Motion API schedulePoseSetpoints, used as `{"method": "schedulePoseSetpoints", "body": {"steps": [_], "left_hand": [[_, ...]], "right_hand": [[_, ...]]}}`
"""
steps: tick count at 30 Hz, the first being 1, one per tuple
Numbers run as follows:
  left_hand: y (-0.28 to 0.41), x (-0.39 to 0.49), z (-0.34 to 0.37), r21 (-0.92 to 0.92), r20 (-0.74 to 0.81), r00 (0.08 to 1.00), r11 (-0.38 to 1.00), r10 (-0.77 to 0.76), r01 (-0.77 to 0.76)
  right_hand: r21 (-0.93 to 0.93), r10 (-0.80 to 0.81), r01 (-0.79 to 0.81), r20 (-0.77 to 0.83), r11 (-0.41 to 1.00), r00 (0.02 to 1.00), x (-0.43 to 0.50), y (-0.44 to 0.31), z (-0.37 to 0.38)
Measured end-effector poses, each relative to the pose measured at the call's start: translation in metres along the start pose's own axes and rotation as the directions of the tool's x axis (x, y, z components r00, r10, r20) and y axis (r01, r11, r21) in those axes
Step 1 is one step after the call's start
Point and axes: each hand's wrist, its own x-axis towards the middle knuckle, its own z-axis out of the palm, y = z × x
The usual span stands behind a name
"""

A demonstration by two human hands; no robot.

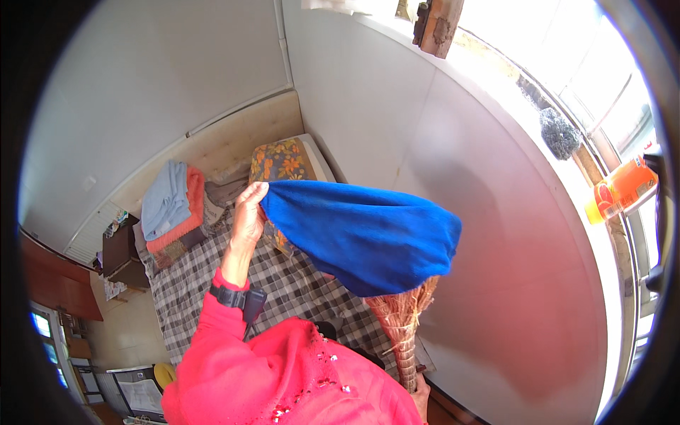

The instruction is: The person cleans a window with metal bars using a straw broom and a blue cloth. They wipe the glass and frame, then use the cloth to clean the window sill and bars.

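A blue cloth (361,234) is stretched sideways before me and drapes over the bristle end of a straw hand broom (398,319). My left hand (251,212) pinches the cloth's left corner between thumb and fingers. Low on the right, my right hand (421,397) grips the bound handle of the broom, which points upward; part of this hand is cut off by my sleeve. The cloth hides the tips of the bristles.
Below is a bed with a checked sheet (186,297). Folded blankets (167,199) and a flowered bundle (281,162) lie near its padded headboard (223,133). At right, a white wall (504,255) rises to a windowsill with an orange bottle (624,188) and a grey scrubber (559,134).
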Motion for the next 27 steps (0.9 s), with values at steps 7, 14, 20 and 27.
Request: {"method": "schedulePoseSetpoints", "body": {"steps": [7,14,20,27], "left_hand": [[-0.007,-0.006,0.016,0.896,0.433,0.871,-0.217,0.233,-0.388],[0.028,-0.005,0.135,0.657,0.598,0.799,0.527,0.069,-0.538],[0.026,0.004,0.185,0.612,0.732,0.482,0.776,-0.482,-0.153],[0.021,0.002,0.180,0.614,0.746,0.429,0.775,-0.509,-0.149]], "right_hand": [[-0.145,-0.103,0.108,0.042,0.984,0.994,-0.005,-0.007,-0.005],[-0.252,-0.140,0.145,0.036,0.957,0.989,-0.005,-0.007,-0.012],[-0.187,-0.206,0.209,0.035,0.960,0.978,-0.015,-0.002,-0.008],[-0.154,-0.161,0.163,0.023,0.975,0.987,-0.028,0.003,0.001]]}}
